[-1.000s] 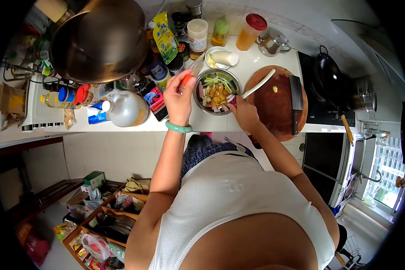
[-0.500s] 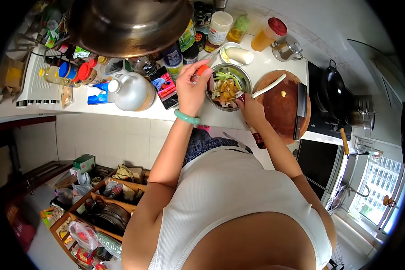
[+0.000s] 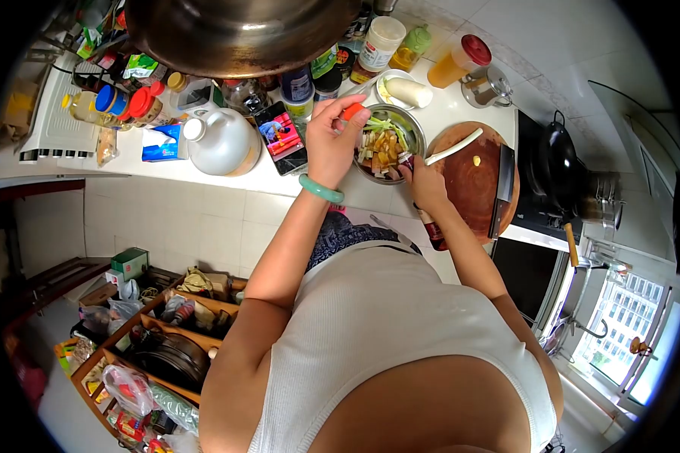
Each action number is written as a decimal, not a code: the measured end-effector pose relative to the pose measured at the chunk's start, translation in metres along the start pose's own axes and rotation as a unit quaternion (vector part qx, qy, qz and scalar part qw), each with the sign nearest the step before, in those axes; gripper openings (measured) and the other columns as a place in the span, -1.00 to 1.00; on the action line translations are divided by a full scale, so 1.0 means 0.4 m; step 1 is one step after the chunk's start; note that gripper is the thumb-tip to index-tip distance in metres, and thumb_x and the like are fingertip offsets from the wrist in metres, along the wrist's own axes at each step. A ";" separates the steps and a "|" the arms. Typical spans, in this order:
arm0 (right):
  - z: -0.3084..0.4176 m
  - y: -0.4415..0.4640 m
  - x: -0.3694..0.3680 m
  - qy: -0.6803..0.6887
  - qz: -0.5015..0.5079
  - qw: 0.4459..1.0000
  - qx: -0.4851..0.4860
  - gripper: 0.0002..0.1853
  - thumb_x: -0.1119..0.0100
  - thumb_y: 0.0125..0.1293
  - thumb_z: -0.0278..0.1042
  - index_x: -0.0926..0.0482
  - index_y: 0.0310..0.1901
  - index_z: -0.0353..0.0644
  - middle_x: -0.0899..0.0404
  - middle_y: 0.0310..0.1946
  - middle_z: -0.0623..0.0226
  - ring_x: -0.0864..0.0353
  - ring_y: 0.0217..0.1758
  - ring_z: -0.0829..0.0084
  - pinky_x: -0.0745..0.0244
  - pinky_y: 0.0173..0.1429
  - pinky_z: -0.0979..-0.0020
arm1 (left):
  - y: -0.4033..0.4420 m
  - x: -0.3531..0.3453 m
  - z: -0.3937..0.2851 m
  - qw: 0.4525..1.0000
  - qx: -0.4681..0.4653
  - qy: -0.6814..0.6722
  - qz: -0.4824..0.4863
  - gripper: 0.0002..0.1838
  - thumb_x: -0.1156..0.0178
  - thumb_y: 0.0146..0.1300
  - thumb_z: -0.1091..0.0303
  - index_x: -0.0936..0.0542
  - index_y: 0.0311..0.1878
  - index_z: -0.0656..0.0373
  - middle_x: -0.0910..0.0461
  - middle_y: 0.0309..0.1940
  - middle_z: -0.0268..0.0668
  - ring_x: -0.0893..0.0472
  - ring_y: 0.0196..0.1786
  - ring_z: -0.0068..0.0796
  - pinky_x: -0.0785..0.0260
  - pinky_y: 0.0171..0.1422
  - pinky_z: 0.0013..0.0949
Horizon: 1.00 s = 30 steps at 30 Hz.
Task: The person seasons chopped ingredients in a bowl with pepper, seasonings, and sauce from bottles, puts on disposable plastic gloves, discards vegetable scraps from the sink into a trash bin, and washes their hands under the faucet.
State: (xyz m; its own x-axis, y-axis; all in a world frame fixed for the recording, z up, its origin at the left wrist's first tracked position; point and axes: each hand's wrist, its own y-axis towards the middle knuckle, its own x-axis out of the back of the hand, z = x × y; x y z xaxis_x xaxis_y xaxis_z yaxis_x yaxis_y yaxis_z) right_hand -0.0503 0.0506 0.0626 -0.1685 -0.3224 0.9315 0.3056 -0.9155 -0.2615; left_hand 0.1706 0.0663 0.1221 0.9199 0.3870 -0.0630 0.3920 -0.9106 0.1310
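Observation:
In the head view my left hand (image 3: 332,143), with a green bangle (image 3: 321,189) below it, pinches a small red bottle cap (image 3: 352,112) left of the metal bowl (image 3: 421,143). Chopped pieces, pale and green with brown liquid over them, lie in the bowl. My right hand (image 3: 428,186) grips a dark sauce bottle (image 3: 434,232), whose neck end tips over the bowl's near right rim while its base points toward my body. Part of the bottle is hidden by the hand and wrist. Whether liquid is flowing out cannot be made out.
Right of the bowl is a round chopping board (image 3: 465,196) with a cleaver (image 3: 502,189) and a scallion stalk (image 3: 453,147). A phone (image 3: 282,140) and a large jug (image 3: 223,147) stand left. A big metal pan (image 3: 242,38) hangs close overhead. A wok (image 3: 559,162) is on the stove.
The view has shifted slightly. Both hands keep their holds on the cap and the bottle, and the bottle stays tipped at the bowl.

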 end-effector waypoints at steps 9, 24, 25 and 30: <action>0.003 -0.001 0.010 -0.002 0.014 1.000 0.005 -0.57 0.01 0.37 -0.01 -0.40 -0.18 -0.34 -0.61 -0.46 -0.09 -0.62 -0.34 -0.08 -0.51 -0.23 0.04 | -0.005 -0.005 -0.008 1.000 0.008 0.003 -0.001 -0.75 -0.26 0.22 0.49 -0.64 -0.02 0.21 -0.45 -0.22 -0.43 -0.42 -0.24 -0.73 -0.28 -0.14 -0.66; -0.011 -0.001 0.000 0.008 0.024 1.000 -0.015 -0.52 0.06 0.38 0.04 -0.39 -0.12 -0.34 -0.61 -0.40 -0.12 -0.62 -0.29 -0.09 -0.50 -0.17 0.03 | -0.014 -0.020 0.012 1.000 0.001 -0.025 -0.007 -0.73 -0.31 0.14 0.44 -0.65 -0.05 0.19 -0.42 -0.29 -0.41 -0.36 -0.36 -0.68 -0.28 -0.23 -0.61; -0.013 -0.004 0.000 0.018 0.016 1.000 -0.012 -0.52 0.06 0.39 0.05 -0.39 -0.12 -0.35 -0.60 -0.40 -0.12 -0.62 -0.29 -0.09 -0.50 -0.18 0.03 | -0.016 -0.024 0.008 1.000 -0.001 -0.025 -0.003 -0.73 -0.31 0.14 0.44 -0.65 -0.05 0.19 -0.42 -0.29 -0.41 -0.36 -0.36 -0.68 -0.28 -0.23 -0.61; -0.005 -0.026 0.028 0.115 -0.045 0.992 0.008 -0.57 -0.01 0.36 0.00 -0.37 -0.09 -0.30 -0.59 -0.41 -0.14 -0.59 -0.32 -0.13 -0.47 -0.22 0.00 | -0.025 -0.054 0.005 0.988 0.076 -0.131 0.030 -0.73 -0.22 0.21 0.60 -0.59 0.00 0.29 -0.51 -0.20 -0.39 -0.53 -0.13 -0.67 -0.39 0.01 -0.63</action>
State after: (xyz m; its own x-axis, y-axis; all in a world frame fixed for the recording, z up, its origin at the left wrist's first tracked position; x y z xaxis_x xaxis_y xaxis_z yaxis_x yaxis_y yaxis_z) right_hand -0.0572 0.0559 0.0752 -0.4040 -0.2874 0.8684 0.2945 -0.9397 -0.1739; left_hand 0.1469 0.0668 0.1201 0.9002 0.2996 -0.3160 0.3136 -0.9495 -0.0069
